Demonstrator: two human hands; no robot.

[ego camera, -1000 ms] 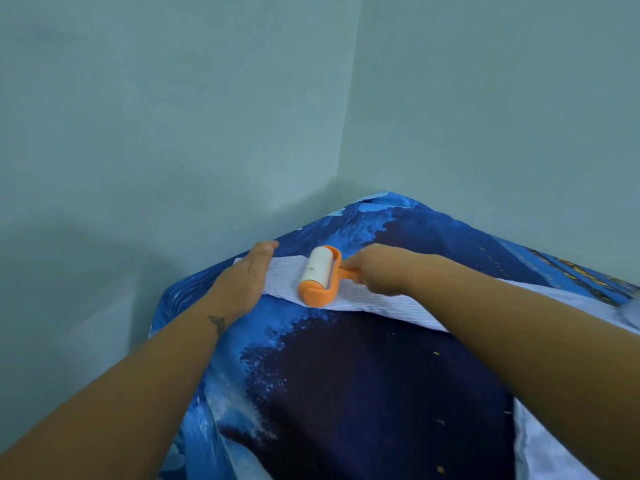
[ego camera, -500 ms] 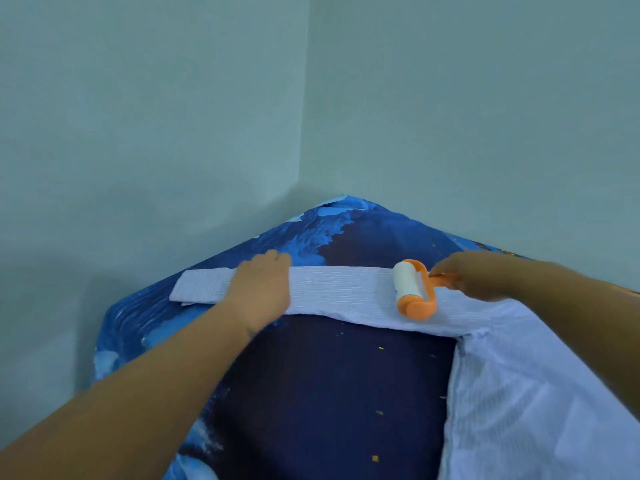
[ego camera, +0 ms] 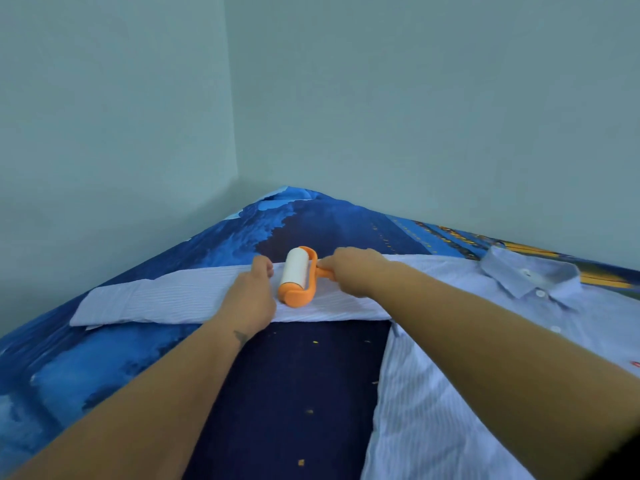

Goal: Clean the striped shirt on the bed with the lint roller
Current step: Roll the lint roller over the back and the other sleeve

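Your striped shirt (ego camera: 450,403) lies flat on the bed (ego camera: 294,393), its body to your right with the collar (ego camera: 530,271) toward the far wall, and one sleeve (ego camera: 166,299) stretched out leftward across the blue cover. Your left hand (ego camera: 251,299) presses palm-down on the middle of that sleeve, fingers extended flat; this looks meant to pin the thin cloth so it does not bunch or drag when the sticky drum pulls at it. Your right hand (ego camera: 349,268) is curled round the orange handle of the lint roller (ego camera: 298,277), with the white drum resting on the sleeve just beside your left hand. Holding the handle low keeps the drum flat on the fabric. The cuff end past your left hand looks yet to be rolled.
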